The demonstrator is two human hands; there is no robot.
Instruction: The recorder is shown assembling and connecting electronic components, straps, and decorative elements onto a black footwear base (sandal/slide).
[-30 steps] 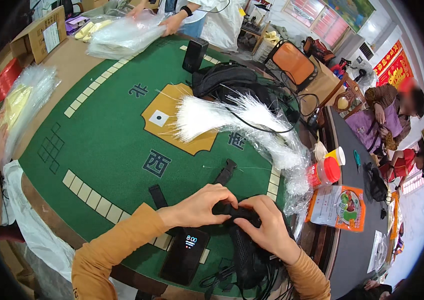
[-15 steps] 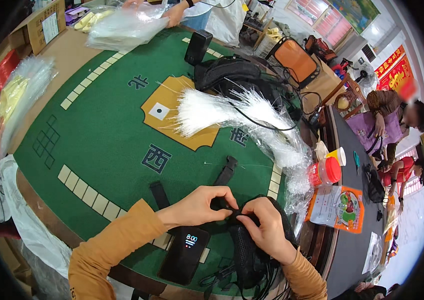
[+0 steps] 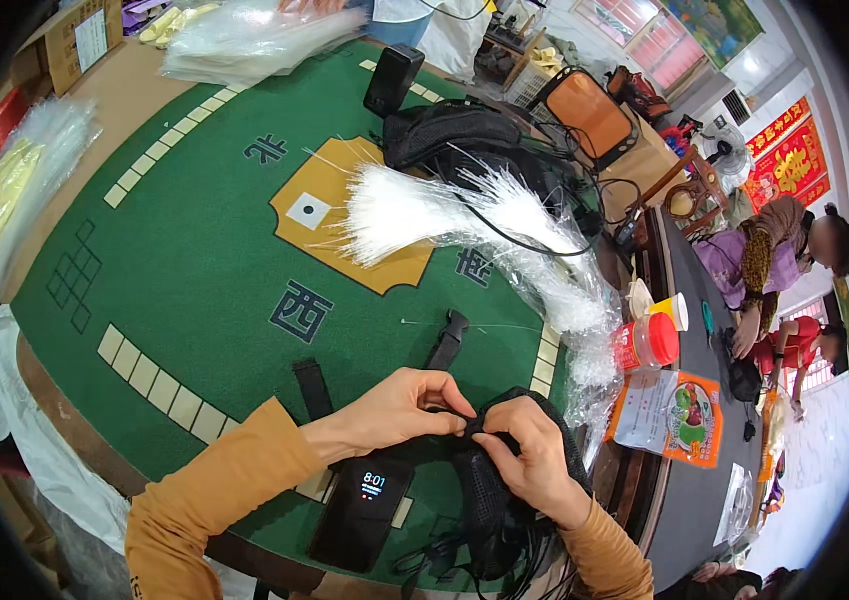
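Near the counter's [image 3: 185, 290] close edge, the black mesh bag [image 3: 490, 510] stretches lengthwise away from the body. The right hand [image 3: 533, 450], nearer, overlies it; the left hand [image 3: 397, 405] reaches from its left. Both pinch its dark far end, details hidden.

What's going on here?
The person's left hand and right hand pinch close together at the far end of a black mesh item; the exact grip is hidden. A phone lies left of it on the green tabletop; a black buckle strap and white strands lie farther off.
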